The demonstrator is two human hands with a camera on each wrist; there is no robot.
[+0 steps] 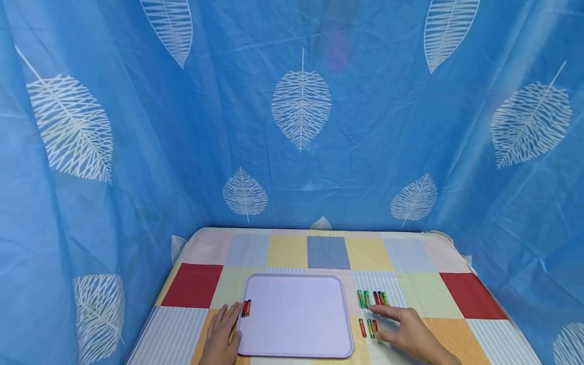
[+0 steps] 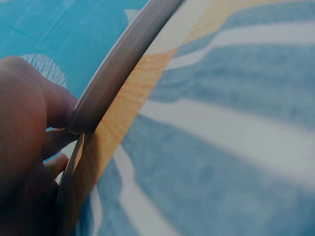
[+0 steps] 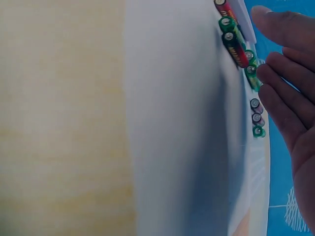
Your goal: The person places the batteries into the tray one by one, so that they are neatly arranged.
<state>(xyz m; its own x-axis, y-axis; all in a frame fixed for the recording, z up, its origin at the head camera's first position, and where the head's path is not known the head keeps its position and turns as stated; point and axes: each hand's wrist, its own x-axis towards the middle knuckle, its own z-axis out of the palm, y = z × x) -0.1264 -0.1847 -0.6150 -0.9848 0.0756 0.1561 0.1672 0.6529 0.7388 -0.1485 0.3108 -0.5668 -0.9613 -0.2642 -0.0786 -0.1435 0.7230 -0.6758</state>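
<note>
A pale lilac tray (image 1: pixel 296 317) lies on the table. Against its left rim rests my left hand (image 1: pixel 222 332), fingers fairly straight; the left wrist view has the thumb and fingertips right at the tray's edge (image 2: pixel 106 73). Two red and black batteries (image 1: pixel 246 308) lie side by side inside the tray near that hand. Right of the tray, my right hand (image 1: pixel 408 332) hovers with thumb and fingers apart, holding nothing. Just beyond its fingers are several green, red and black batteries (image 1: pixel 360 299). Nearer, by the thumb, lie a red battery (image 1: pixel 362 328), a green battery (image 1: pixel 370 328) and another red battery (image 1: pixel 375 325).
A patchwork cloth (image 1: pixel 287 251) in colored squares covers the table. Blue curtains (image 1: pixel 301 177) with white leaf prints hang behind the table and along both sides.
</note>
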